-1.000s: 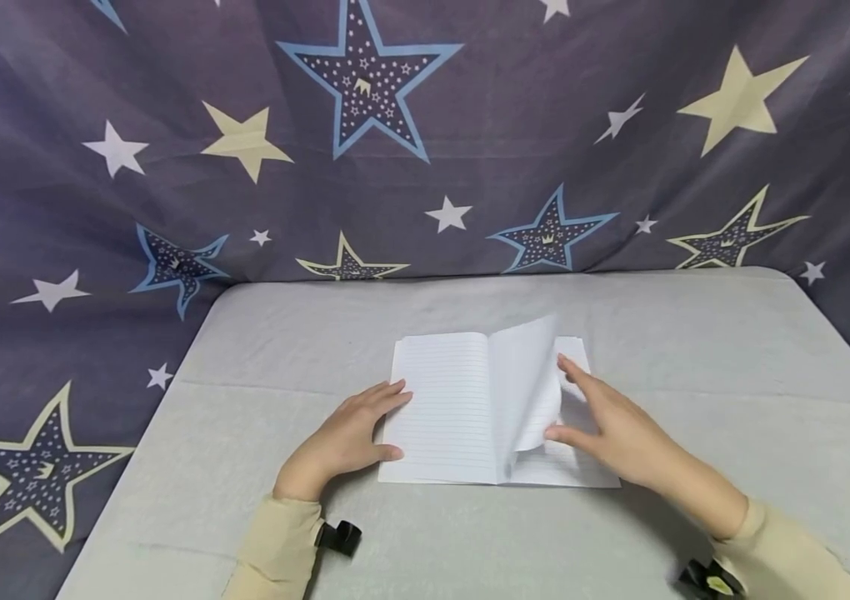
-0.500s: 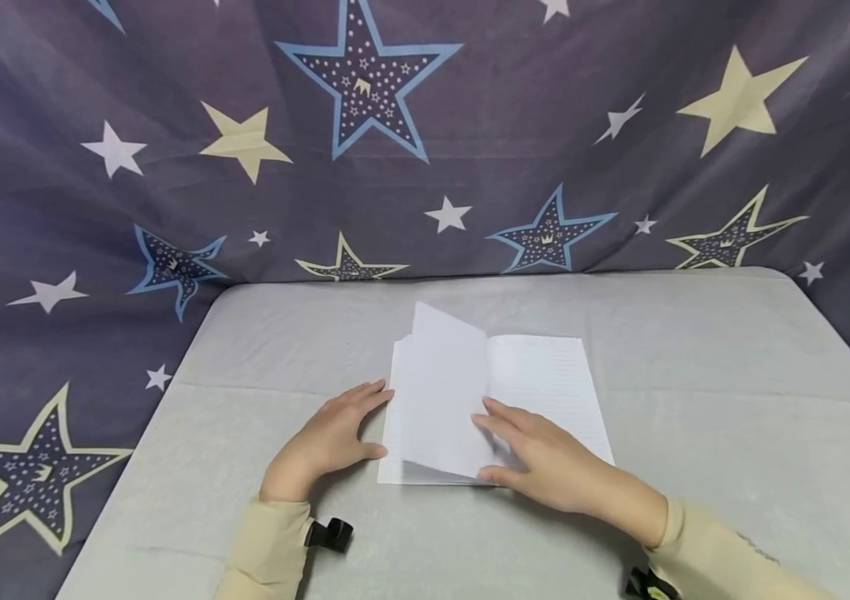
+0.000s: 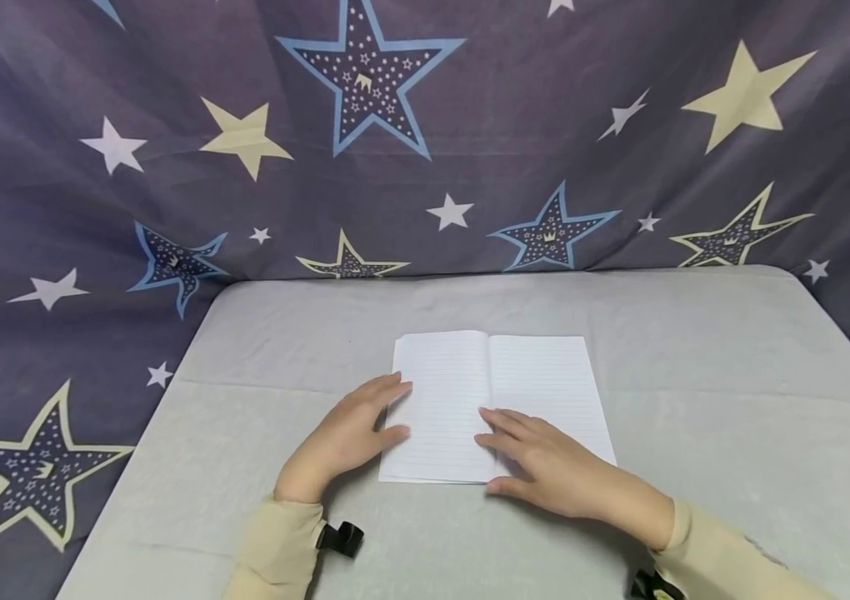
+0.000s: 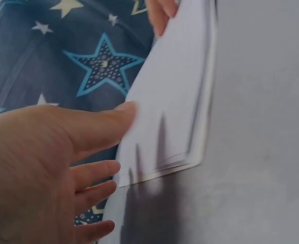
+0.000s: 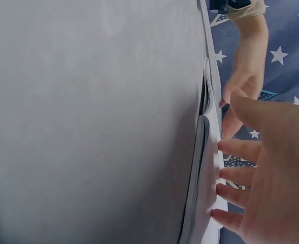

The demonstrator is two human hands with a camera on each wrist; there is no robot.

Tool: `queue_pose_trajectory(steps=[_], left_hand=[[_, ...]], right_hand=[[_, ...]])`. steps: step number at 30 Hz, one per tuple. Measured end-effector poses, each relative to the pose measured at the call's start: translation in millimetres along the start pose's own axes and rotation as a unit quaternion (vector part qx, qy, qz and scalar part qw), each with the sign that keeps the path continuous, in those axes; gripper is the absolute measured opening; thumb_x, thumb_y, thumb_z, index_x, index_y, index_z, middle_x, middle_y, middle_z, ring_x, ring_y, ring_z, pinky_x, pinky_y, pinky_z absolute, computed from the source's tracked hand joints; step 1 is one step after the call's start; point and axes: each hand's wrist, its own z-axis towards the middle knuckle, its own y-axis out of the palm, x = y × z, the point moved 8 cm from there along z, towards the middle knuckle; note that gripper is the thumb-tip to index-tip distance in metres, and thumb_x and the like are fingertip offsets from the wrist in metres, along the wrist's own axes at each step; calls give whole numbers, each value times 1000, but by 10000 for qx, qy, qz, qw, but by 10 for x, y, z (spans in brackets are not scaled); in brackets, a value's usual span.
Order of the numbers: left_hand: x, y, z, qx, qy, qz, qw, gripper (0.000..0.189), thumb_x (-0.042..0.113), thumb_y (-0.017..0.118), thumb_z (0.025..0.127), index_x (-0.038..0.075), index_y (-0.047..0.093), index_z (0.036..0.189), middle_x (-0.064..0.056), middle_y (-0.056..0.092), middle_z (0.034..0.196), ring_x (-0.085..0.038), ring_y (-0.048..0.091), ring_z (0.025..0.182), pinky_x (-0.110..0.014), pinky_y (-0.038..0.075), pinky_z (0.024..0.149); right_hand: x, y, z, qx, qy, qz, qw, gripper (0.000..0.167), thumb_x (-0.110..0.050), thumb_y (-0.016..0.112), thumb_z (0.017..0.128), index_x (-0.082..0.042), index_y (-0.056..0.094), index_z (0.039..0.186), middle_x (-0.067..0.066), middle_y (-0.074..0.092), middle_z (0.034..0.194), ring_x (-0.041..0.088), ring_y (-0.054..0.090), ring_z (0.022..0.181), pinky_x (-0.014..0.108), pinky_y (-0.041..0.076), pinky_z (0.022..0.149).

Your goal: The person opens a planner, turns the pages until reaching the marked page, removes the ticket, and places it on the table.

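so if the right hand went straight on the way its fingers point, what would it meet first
Skimming over the notebook's left page, the right hand would likely meet the left hand at the page's outer edge; whether it touches the page is unclear.

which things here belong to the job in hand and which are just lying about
Part of the job:
- open white notebook with ruled paper pages
- bare left hand, at its outer edge
- bare right hand, near the centre fold

Just there:
- dark star-printed fabric backdrop
- pale grey flat tabletop
- small black devices at the cuffs
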Motion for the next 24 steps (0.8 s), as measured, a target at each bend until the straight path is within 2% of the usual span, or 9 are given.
queue_pose_trajectory(steps=[2,5,9,12,16,20,24], left_hand=[[11,53,-3,-174,18,33,9998,69,25,77,87,5,48,146,-16,37,155,-36,31,144,-54,28,115],[-13,94,-13,-326,-118,53,9994,77,23,83,80,5,47,147,-16,35,157,-37,28,145,-56,28,114],[-37,99,-12,-350,-233,40,9991,80,21,84,79,6,47,147,-15,34,157,-37,27,145,-56,27,114],[-19,104,-5,-353,-174,-4,9992,79,19,84,78,6,47,147,-16,34,157,-37,26,146,-57,26,114],[2,116,-3,-398,-90,-63,9991,77,18,83,79,6,48,147,-15,33,158,-37,25,146,-58,24,115],[10,123,-6,-440,-82,-82,9990,76,18,82,80,7,48,147,-13,33,158,-36,25,146,-57,23,116],[16,115,-9,-444,-81,-83,9989,75,17,82,80,7,49,146,-14,34,158,-37,26,145,-57,23,116]], right_hand=[[31,-32,-27,62,30,70,10000,56,-45,65,93,-10,59,137,11,42,153,32,37,141,52,32,113],[112,-116,-99,296,61,193,9994,53,-41,67,93,-10,60,135,13,46,150,35,38,140,55,32,112],[280,-269,-245,749,31,296,9967,50,-32,72,90,-7,62,133,16,50,145,38,41,137,58,34,109],[423,-364,-380,958,47,294,9950,50,-27,76,87,-7,63,131,16,52,144,39,41,136,58,34,108],[610,-433,-546,966,199,246,9948,55,-25,80,83,-8,62,133,15,50,146,40,40,136,57,34,108],[784,-439,-681,741,340,224,9964,68,-28,84,77,-9,59,137,17,46,148,42,39,135,57,35,107],[897,-422,-770,595,255,216,9977,85,-42,85,68,-6,56,140,20,42,150,44,37,134,31,27,114]])
